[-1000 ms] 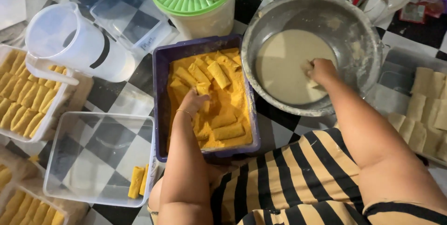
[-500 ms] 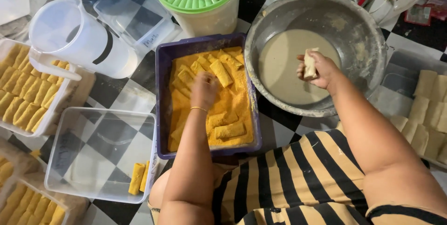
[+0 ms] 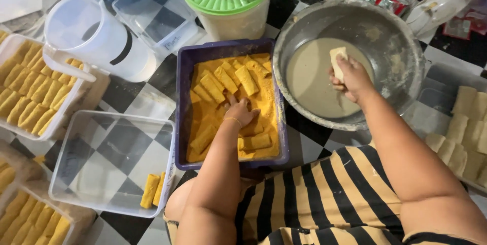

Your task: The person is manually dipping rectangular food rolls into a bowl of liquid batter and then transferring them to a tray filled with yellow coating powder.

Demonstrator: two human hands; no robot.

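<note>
Head view: coating step under way. Left hand [image 3: 242, 112] pressed on rolls in purple crumb tray [image 3: 229, 52]; right hand [image 3: 351, 77] clamped on pale roll [image 3: 337, 62] over batter bowl [image 3: 395, 37]. Next: careful transfer left to tray.

**What we are wearing**

We see both our arms bare from the elbow down, with no sleeves over them. Our left hand [image 3: 242, 111] carries a thin gold bracelet at the wrist; our right hand [image 3: 353, 76] wears nothing. At six o'clock, a garment in wide tan and black stripes covers our lap, its bands running slantwise across the cloth.
</note>
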